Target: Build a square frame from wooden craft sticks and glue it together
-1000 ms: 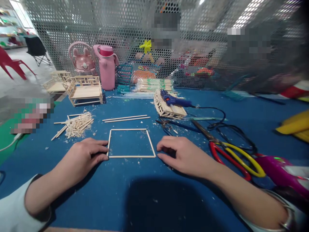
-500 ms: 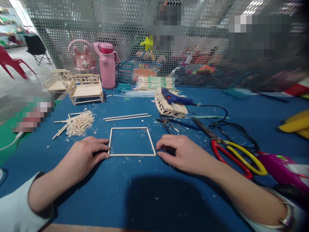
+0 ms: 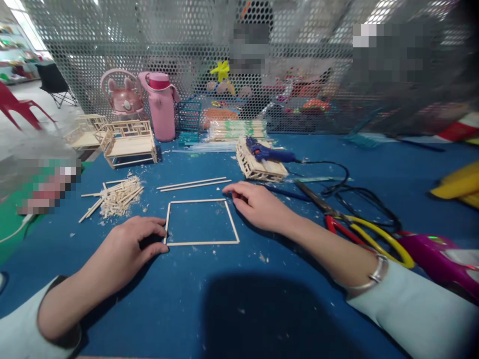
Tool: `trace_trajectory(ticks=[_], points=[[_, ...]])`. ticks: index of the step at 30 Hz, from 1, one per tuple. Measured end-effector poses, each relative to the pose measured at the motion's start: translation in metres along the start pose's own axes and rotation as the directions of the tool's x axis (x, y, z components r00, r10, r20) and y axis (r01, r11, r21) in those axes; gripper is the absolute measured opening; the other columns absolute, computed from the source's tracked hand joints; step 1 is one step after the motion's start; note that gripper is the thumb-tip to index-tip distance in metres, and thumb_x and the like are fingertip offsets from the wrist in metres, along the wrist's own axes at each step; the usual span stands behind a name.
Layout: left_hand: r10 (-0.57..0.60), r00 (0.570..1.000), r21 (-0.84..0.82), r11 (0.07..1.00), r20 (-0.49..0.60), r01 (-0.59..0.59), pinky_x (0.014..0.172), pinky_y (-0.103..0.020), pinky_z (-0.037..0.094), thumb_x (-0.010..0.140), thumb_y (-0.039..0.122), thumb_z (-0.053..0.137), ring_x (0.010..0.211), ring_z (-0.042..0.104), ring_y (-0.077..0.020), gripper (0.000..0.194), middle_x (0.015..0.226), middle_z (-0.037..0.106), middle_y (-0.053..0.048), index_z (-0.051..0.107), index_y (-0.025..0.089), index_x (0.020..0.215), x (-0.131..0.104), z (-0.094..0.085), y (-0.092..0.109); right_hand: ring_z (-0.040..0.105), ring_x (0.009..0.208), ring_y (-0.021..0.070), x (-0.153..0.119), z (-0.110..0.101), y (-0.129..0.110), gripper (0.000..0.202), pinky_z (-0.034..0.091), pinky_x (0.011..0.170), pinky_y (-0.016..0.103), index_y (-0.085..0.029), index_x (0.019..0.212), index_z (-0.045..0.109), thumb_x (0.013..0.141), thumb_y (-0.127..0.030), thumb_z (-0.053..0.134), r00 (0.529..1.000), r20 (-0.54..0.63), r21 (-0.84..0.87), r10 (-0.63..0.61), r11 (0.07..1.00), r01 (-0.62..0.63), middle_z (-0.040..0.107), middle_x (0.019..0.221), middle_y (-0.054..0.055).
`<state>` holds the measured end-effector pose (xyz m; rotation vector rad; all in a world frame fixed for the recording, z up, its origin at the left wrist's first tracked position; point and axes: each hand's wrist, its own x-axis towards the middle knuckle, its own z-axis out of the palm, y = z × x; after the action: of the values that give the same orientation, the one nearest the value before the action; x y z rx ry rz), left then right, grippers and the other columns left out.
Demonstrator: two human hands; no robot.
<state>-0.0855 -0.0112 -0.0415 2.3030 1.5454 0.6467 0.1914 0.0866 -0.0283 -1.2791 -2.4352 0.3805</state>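
Four thin wooden sticks form a rectangular frame [image 3: 202, 244] lying flat on the blue table. At its left side my left hand [image 3: 130, 244] rests with thumb and fingers apart, the tips touching the lower left corner and left stick. My right hand [image 3: 256, 204] hovers over the upper right corner, fingers apart and holding nothing; its fingertips are near the ends of two loose sticks [image 3: 194, 184]. A pile of short sticks and scraps [image 3: 121, 197] lies left of the frame.
Behind are small wooden bench models [image 3: 130, 145], a pink bottle [image 3: 162, 109], and a blue glue gun [image 3: 267, 152] on a wooden piece. Scissors [image 3: 359, 234], pliers handles [image 3: 286, 191], a black cable [image 3: 377, 199] and a magenta device [image 3: 434, 259] lie right. A perforated metal screen [image 3: 187, 50] stands behind.
My right hand has moved up and left, from beside the lower right corner to beyond the upper right corner. My left hand stays at the frame's left side. The view has shifted slightly.
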Motion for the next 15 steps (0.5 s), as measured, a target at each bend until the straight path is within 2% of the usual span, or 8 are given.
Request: trace_trajectory(ticks=[5,15], points=[[0.012,1.0,0.002,1.0,0.004,-0.012,0.082,-0.034,0.051,0.078,0.042,0.057,0.092,0.063,-0.0194,0.022,0.102,0.068,-0.004,0.066,0.023,0.086,0.0006,0.0006,-0.0007,0.058,0.092,0.0176,0.0015,0.0032,0.0007,0.032,0.044,0.084,0.03,-0.016,0.101,0.064,0.083,-0.01,0.038,1.0,0.025,0.006,-0.009,1.0,0.009,0.064,0.102,0.008],[0.016,1.0,0.003,1.0,0.012,-0.016,0.083,-0.035,0.05,0.078,0.04,0.057,0.094,0.062,-0.0196,0.021,0.102,0.068,-0.005,0.066,0.022,0.086,0.0,0.0002,-0.0003,0.058,0.083,0.0169,0.0016,0.0017,-0.0003,0.03,0.045,0.077,0.029,-0.016,0.093,0.067,0.084,-0.011,0.039,0.998,0.051,-0.044,-0.032,0.998,0.034,0.063,0.092,0.007]])
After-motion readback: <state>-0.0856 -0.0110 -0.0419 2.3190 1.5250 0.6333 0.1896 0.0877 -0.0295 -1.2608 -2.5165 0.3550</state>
